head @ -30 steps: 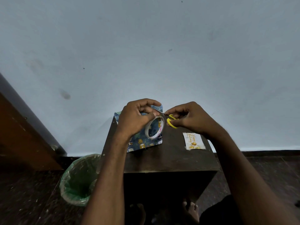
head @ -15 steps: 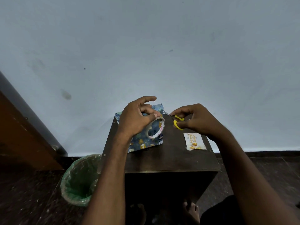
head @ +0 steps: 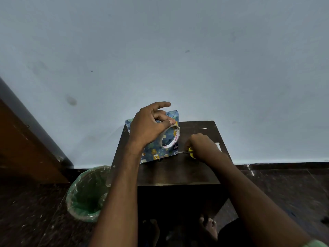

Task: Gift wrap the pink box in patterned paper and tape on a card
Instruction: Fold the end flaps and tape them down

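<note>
The box, wrapped in blue patterned paper, stands on the left half of a small dark wooden table. My left hand holds a roll of clear tape upright in front of the box, thumb and fingers round its rim, index finger stretched out. My right hand is low on the table to the right of the box, gripping yellow-handled scissors whose blades point left at the box's lower corner. The card is mostly hidden behind my right hand.
A bin lined with a green bag stands on the floor left of the table. A brown wooden door is at the far left. The pale wall rises right behind the table. My bare feet show below it.
My right hand has dropped with the scissors from beside the tape roll down to the tabletop and now covers the card. My left hand still holds the roll, its index finger lifted.
</note>
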A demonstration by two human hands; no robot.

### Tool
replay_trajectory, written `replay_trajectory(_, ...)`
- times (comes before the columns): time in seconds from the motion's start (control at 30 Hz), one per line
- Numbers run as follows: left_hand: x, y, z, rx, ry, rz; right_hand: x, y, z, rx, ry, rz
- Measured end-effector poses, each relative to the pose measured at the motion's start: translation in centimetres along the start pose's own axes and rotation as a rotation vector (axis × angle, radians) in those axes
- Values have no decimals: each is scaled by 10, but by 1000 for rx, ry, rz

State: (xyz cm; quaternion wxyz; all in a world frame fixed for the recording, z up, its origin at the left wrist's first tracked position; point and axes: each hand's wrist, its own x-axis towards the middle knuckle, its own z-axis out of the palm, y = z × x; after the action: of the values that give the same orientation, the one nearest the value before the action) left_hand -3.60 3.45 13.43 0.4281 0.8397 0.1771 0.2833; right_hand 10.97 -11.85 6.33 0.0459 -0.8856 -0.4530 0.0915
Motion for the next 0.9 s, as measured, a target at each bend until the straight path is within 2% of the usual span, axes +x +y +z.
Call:
replay_trajectory(0.2, 1, -1, -1, -16, -9, 5, 8, -10, 11, -79, 20, -31)
replay_trajectory(0.33, 0, -3, -1, -37, -30, 3, 8, -2, 10, 10, -7, -5)
replay_trajectory(0.4, 1, -4, -2, -49, -37, 11, 3, -2, -1, 131, 226, 42)
replay_trajectory(0.47, 1, -5, -3, -90, -49, 22, -7, -7, -19, 428, 590, 45)
replay_trajectory(0.5, 2, -4, -4, -112, -54, 28, -13, -10, -29, 609, 721, -10)
replay_trajectory(0.53, 2, -4, -4, -125, -60, 34, -19, -13, -38, 762, 777, -102)
replay_trajectory(0.6, 2, -4, -5, -136, -71, 42, -29, -19, -49, 879, 727, -287)
replay_trajectory(0.67, 2, -4, -7, -155, -94, 32, -33, -24, -47, 824, 645, -353)
replay_trajectory(0.77, 2, -2, -9, -196, -109, 13, -28, -25, -31, 819, 568, -307)
replay_trajectory(0.9, 0, 1, -8, -229, -107, 1, -20, -25, -21, 806, 602, -282)
